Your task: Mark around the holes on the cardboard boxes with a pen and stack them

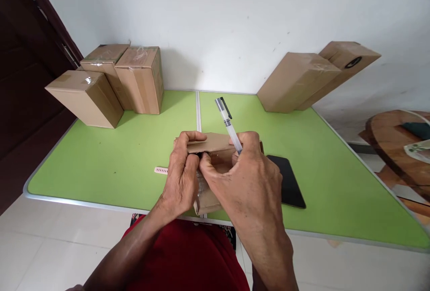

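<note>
Gripping a cardboard box [207, 200] at the near edge of a green table [127, 156], a person in a red shirt [181, 255] bends over its partly open top, where a dark gap shows. The left hand [183, 172] clasps the top edge, fingers curled over and thumb beneath. The right hand [251, 181] closes around a capped pen [233, 135], which slants upward, while its thumb presses near the gap. A pink strap [161, 170] pokes out beside the left hand; a flat black slab [289, 182] lies right of the box. Three closed cartons [139, 80] stand at back left, two tall ones at back right.
</note>
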The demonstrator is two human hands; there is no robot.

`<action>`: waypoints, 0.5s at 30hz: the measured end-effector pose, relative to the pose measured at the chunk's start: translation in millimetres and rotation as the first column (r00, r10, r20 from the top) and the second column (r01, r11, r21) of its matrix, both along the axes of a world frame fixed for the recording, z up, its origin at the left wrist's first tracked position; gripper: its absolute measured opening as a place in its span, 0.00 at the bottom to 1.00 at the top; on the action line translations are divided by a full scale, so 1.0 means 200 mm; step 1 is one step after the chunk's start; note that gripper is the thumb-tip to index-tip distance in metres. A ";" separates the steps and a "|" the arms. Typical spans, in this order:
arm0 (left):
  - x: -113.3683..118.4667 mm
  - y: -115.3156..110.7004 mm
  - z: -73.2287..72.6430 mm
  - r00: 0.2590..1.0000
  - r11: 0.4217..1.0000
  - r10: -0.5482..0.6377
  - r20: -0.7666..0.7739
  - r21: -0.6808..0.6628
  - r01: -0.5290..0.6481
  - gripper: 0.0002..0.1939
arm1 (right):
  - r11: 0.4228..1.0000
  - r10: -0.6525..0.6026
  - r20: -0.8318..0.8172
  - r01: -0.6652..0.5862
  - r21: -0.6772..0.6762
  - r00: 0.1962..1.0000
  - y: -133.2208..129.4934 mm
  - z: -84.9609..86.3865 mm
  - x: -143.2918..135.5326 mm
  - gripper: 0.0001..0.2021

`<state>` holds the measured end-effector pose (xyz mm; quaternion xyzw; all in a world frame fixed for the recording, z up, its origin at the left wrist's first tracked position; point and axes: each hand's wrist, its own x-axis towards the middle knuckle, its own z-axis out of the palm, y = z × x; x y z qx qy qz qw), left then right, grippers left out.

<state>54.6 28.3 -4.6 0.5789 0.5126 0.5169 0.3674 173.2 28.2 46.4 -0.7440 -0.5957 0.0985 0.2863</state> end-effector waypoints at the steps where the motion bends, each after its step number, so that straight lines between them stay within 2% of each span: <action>1: 0.00 0.00 0.00 1.000 1.000 -0.009 0.004 -0.004 0.009 0.16 | 1.000 0.003 0.001 -0.003 0.000 1.000 0.00 0.00 0.00 0.21; 4: -0.03 -0.02 -0.01 0.997 0.998 -0.060 0.047 -0.011 0.060 0.14 | 1.000 0.026 -0.010 -0.026 0.005 1.000 0.01 0.00 0.03 0.19; 6: -0.06 -0.05 -0.04 0.991 0.992 -0.126 0.044 0.026 0.125 0.20 | 0.999 0.042 -0.024 -0.041 0.009 0.999 0.01 0.00 0.04 0.19; 7: -0.07 -0.08 -0.05 0.986 0.983 -0.169 0.010 0.068 0.168 0.27 | 0.999 0.048 -0.029 -0.047 0.011 0.998 0.01 0.00 0.05 0.19; 9: -0.09 -0.12 -0.08 0.959 0.951 -0.253 -0.129 0.150 0.271 0.48 | 0.998 0.054 -0.034 -0.054 0.024 0.998 0.01 0.00 0.06 0.19; 11: -0.11 -0.15 -0.12 0.922 0.925 -0.277 -0.269 0.185 0.332 0.68 | 0.996 0.068 -0.044 -0.065 0.065 0.997 0.00 -0.01 0.07 0.17; 12: -0.12 -0.15 -0.13 0.914 0.924 -0.267 -0.306 0.188 0.333 0.73 | 0.993 0.089 -0.069 -0.083 0.088 0.994 0.00 -0.01 0.08 0.17; 13: -0.12 -0.15 -0.14 0.912 0.928 -0.255 -0.320 0.184 0.324 0.75 | 0.989 0.117 -0.118 -0.105 0.105 0.986 -0.01 -0.01 0.09 0.17; 15: -0.14 -0.13 -0.16 0.917 0.937 -0.252 -0.309 0.161 0.311 0.70 | 0.981 0.181 -0.306 -0.149 0.127 0.935 -0.01 -0.02 0.13 0.19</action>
